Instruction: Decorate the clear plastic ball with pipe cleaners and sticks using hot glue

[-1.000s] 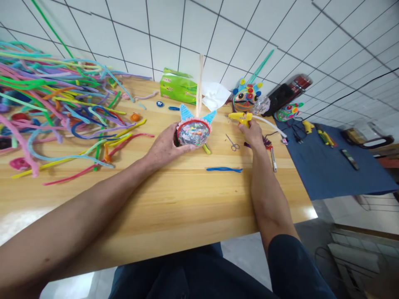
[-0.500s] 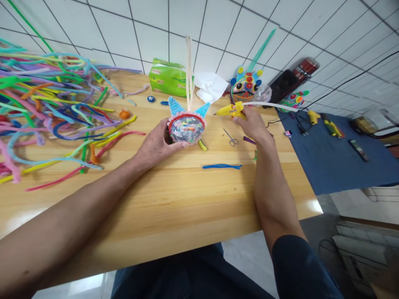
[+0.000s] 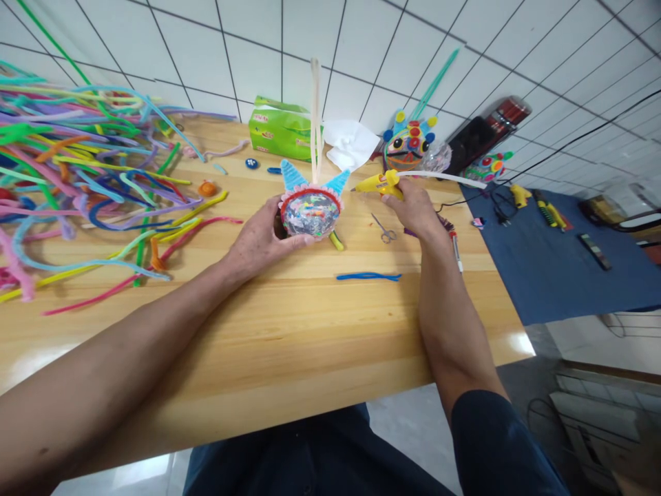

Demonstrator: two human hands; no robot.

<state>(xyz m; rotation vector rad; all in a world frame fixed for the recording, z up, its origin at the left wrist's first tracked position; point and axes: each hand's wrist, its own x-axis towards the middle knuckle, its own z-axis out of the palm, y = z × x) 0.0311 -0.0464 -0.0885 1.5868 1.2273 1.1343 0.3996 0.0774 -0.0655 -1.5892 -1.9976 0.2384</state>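
My left hand (image 3: 261, 238) grips the left side of a round craft piece (image 3: 311, 213) with a shiny plastic-like front, a red and pink fuzzy rim, two light blue pointed ears and a pale upright strip. To its right, my right hand (image 3: 412, 204) is closed on a yellow glue gun (image 3: 374, 183), whose nozzle points left near the right ear, apart from it. A long white stick runs out of the gun's back. Scissors (image 3: 385, 231) lie below the gun, and blue pipe cleaners (image 3: 368, 277) lie nearer the front.
Many coloured pipe cleaners (image 3: 98, 172) cover the left of the table (image 3: 320, 344). Along the tiled wall are a green tissue pack (image 3: 281, 131), a white tissue (image 3: 351, 143) and a decorated face craft (image 3: 407, 146). A blue cloth (image 3: 558, 262) with tools is at right.
My right hand and the glue gun have shifted slightly left, closer to the craft piece. A red and white pen now shows beside my right forearm.
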